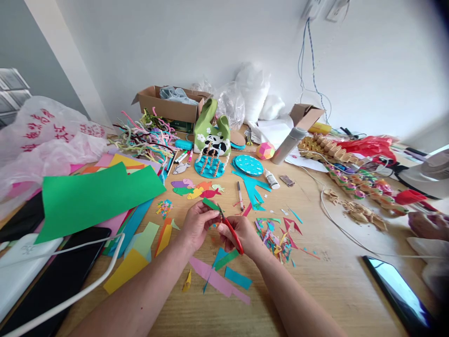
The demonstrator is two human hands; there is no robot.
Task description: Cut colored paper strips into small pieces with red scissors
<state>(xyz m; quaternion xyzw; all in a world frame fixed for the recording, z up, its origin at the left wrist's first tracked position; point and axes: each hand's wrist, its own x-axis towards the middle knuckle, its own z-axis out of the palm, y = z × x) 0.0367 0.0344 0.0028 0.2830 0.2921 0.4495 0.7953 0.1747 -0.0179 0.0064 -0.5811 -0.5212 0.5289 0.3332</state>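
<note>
Pinched in my left hand (199, 222) is a small strip of green paper (210, 204), its free end pointing up and left. My right hand (242, 234) is closed round the red-handled scissors (233, 234), whose blades meet the strip beside my left fingertips. Behind my hands lie colourful paper fish (199, 189). Offcuts of pink paper (210, 276), blue paper (238, 278) and green paper are on the table under and in front of my hands. A heap of small scraps (277, 236) lies to the right.
Large green sheets (101, 194) and other coloured paper cover the left. A phone (400, 292) and a white cable (326, 213) lie right. At the back stand a cardboard box (168, 105), a panda bag (212, 133) and a bottle (289, 145). Another person's hand (430, 224) is far right.
</note>
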